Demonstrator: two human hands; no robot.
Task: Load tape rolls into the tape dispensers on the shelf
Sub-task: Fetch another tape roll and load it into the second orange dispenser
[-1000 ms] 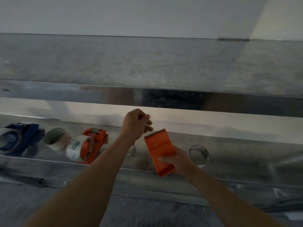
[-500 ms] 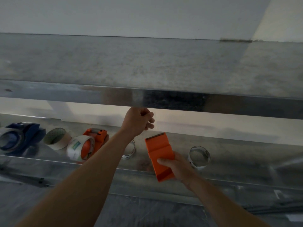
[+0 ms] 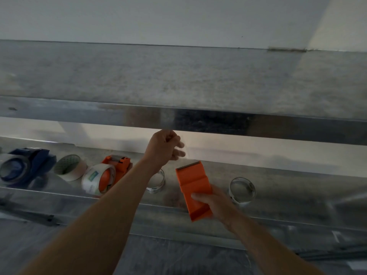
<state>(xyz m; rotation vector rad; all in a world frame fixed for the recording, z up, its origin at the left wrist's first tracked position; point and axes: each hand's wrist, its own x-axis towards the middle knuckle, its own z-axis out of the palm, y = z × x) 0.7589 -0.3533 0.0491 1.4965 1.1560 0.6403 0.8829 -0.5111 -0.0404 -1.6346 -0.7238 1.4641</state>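
Note:
My right hand [image 3: 215, 203] grips an orange tape dispenser [image 3: 193, 185] by its lower end, toothed blade pointing up, above the metal shelf [image 3: 294, 187]. My left hand [image 3: 162, 149] is raised above the blade, up and to the left. Its fingers pinch what looks like a faint clear tape strip [image 3: 181, 150]. On the shelf, one clear tape roll [image 3: 158, 180] is partly hidden behind my left forearm. A second clear roll [image 3: 242, 190] stands right of the dispenser.
To the left on the shelf stand a second orange dispenser [image 3: 120, 167] with a clear roll [image 3: 95, 181], a beige tape roll [image 3: 70, 169] and a blue dispenser [image 3: 29, 161]. An upper shelf's metal edge [image 3: 218, 122] runs just above my left hand.
My left hand has risen away from the dispenser's blade towards the upper shelf edge. My right hand has lowered the orange dispenser slightly.

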